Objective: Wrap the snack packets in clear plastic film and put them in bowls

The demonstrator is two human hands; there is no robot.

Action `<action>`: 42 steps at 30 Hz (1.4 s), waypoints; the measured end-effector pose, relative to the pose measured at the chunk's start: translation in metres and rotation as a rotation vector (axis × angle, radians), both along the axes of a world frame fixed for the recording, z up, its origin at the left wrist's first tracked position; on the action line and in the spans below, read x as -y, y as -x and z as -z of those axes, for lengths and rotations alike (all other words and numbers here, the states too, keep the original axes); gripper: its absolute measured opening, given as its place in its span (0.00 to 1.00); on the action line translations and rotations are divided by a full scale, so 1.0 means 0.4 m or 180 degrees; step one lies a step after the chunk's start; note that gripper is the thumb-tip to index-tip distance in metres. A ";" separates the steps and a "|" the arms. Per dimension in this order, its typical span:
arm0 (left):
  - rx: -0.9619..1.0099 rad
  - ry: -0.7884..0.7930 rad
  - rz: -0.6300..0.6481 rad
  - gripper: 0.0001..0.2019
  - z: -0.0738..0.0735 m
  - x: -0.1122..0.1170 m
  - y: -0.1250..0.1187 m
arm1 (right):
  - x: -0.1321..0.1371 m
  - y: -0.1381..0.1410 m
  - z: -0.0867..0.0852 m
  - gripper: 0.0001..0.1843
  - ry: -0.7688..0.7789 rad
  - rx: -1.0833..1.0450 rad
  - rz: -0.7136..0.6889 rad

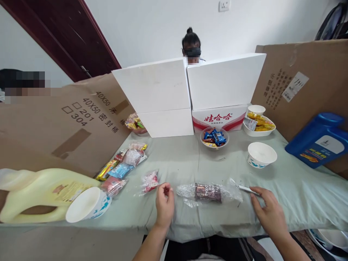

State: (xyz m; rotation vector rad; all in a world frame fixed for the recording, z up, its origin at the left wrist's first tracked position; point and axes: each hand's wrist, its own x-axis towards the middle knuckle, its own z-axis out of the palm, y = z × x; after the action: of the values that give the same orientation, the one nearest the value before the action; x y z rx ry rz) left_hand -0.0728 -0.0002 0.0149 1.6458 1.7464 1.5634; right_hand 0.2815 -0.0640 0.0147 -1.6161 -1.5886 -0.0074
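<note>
A dark brown packet (208, 192) with "COCOA" lettering lies on the cloth, wrapped in clear plastic film (186, 190) that spreads out to both sides. Left of the film is my left hand (165, 204), its fingers curled together; whatever they may hold is hidden. My right hand (268, 210) pinches the end of a thin white stick-like thing (248, 189), whose tip reaches the film's right end. Its exact kind is unclear. A small clear bag with red and white contents (150, 181) lies just beyond my left hand.
Bagged snacks (119, 169), a tilted paper bowl (88, 204) and a yellow jug (49, 194) lie left. Candy fills a clear bowl (214, 137) before white boxes (165, 123). Right are another paper bowl (261, 154), a tray (259, 132) and a blue bottle (319, 139). Two people are behind.
</note>
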 end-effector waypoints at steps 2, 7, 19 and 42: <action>-0.0358 -0.0493 0.0568 0.03 -0.040 0.031 -0.033 | 0.014 0.040 -0.048 0.08 -0.0222 -0.0007 -0.0380; -0.1541 -0.0425 0.3088 0.07 -0.092 0.102 -0.143 | 0.011 0.165 -0.121 0.05 0.0408 0.0480 -0.2213; -0.2643 0.0078 0.2081 0.19 -0.093 -0.012 -0.114 | -0.116 0.177 -0.040 0.18 0.0734 0.1227 -0.1216; -0.2343 0.0250 0.1534 0.15 -0.068 -0.059 -0.140 | -0.121 0.162 -0.088 0.15 0.1147 0.0921 -0.1135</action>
State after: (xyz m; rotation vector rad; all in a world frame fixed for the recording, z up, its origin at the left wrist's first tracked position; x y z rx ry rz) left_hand -0.0169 0.0234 0.0420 2.5542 1.4643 0.6998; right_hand 0.2166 -0.0156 0.0499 -1.6255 -2.1861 0.2581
